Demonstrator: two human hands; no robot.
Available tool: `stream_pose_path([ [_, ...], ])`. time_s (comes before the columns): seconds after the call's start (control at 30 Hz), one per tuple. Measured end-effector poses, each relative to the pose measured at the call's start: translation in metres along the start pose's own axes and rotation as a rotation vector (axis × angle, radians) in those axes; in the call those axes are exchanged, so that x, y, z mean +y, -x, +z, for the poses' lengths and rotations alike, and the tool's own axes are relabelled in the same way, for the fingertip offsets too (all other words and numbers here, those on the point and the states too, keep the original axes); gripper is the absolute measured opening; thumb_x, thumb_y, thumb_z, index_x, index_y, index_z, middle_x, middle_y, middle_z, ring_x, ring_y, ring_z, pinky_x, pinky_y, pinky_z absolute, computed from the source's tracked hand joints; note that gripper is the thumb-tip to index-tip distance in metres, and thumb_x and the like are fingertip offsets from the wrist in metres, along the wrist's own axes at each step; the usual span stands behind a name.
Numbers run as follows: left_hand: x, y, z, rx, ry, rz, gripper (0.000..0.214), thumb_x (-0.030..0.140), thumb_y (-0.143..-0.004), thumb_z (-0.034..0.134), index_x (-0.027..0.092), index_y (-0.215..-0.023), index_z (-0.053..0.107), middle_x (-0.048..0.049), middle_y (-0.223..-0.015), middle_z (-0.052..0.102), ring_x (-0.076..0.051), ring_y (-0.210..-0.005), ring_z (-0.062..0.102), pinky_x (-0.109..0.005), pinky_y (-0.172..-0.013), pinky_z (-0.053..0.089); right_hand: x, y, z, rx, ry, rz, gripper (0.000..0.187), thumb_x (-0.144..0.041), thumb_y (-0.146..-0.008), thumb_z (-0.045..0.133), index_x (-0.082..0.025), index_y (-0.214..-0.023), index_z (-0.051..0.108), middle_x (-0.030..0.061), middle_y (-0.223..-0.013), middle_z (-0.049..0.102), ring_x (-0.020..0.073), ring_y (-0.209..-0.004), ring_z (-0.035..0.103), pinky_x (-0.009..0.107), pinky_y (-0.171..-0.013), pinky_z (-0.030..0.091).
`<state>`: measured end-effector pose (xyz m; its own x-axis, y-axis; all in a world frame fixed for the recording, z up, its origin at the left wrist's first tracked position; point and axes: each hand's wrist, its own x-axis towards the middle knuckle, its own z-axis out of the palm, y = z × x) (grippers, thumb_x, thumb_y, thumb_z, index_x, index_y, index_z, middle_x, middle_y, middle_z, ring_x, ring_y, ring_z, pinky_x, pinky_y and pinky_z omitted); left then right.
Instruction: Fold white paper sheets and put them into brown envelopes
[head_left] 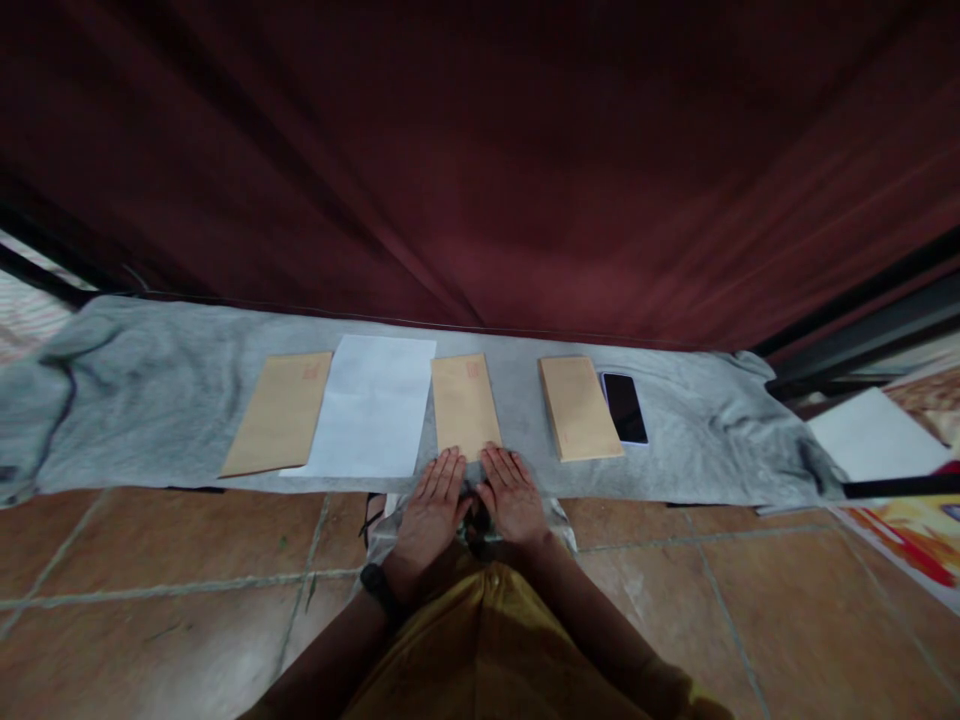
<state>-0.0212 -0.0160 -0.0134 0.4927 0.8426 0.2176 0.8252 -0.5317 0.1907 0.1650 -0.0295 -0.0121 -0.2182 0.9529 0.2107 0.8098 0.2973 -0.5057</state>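
A brown paper envelope (465, 400) with a red printed mark lies in front of me on the grey cloth. My left hand (433, 505) rests flat at its lower left corner, fingers stretched out. At the lower right corner lies my right hand (514, 495), also flat with straight fingers. Neither hand grips anything. To the left are white paper (375, 405) and another brown envelope (281, 415), whose edge meets the paper. A thick stack of brown envelopes (581, 410) sits to the right.
A phone (624, 408) lies against the right side of the stack. Grey cloth (705, 420) covers the long narrow surface. Behind it hangs a dark red curtain (480, 200). White sheets (874, 435) and a colourful printed sheet (911, 540) are at the far right, above tiled floor (652, 590).
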Motion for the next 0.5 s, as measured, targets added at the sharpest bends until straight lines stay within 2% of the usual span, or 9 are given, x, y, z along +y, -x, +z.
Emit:
stream_pose_path([
  [0.1,-0.006,0.005,-0.003,0.018,-0.017,-0.014,0.061,0.036,-0.1,0.047,0.007,-0.153,0.042,-0.0184,-0.159,0.041,-0.028,-0.151,0.034,-0.045,-0.124,0.03,0.007,0.001,-0.004,0.011,0.06,0.001,0.053,-0.03,-0.105,0.045,-0.017,-0.156,0.039,0.0104,-0.159,0.044,0.0248,-0.149,0.039,0.05,-0.126,0.025],
  [0.27,-0.009,0.009,-0.008,0.015,-0.069,-0.014,0.059,0.036,-0.101,0.045,0.005,-0.151,0.043,-0.0192,-0.158,0.043,-0.028,-0.15,0.036,-0.045,-0.124,0.031,0.017,0.002,-0.013,0.026,0.173,0.003,0.048,-0.029,-0.106,0.044,-0.016,-0.153,0.045,0.0097,-0.155,0.049,0.0233,-0.145,0.044,0.046,-0.125,0.026],
  [0.4,0.003,0.002,-0.011,0.015,-0.111,-0.034,0.059,0.033,-0.1,0.044,0.002,-0.151,0.042,-0.0215,-0.158,0.042,-0.029,-0.151,0.035,-0.047,-0.124,0.031,0.018,0.002,-0.014,0.038,0.222,0.004,0.047,-0.03,-0.107,0.042,-0.015,-0.151,0.048,0.0091,-0.154,0.051,0.0227,-0.144,0.046,0.044,-0.125,0.026],
  [0.5,0.017,-0.007,-0.007,0.006,-0.07,0.015,0.061,0.031,-0.099,0.045,0.005,-0.154,0.038,-0.0191,-0.16,0.039,-0.027,-0.152,0.033,-0.046,-0.124,0.032,0.017,0.003,-0.013,0.051,0.219,0.021,0.047,-0.031,-0.107,0.039,-0.015,-0.151,0.048,0.0092,-0.154,0.051,0.0234,-0.145,0.045,0.045,-0.125,0.027],
])
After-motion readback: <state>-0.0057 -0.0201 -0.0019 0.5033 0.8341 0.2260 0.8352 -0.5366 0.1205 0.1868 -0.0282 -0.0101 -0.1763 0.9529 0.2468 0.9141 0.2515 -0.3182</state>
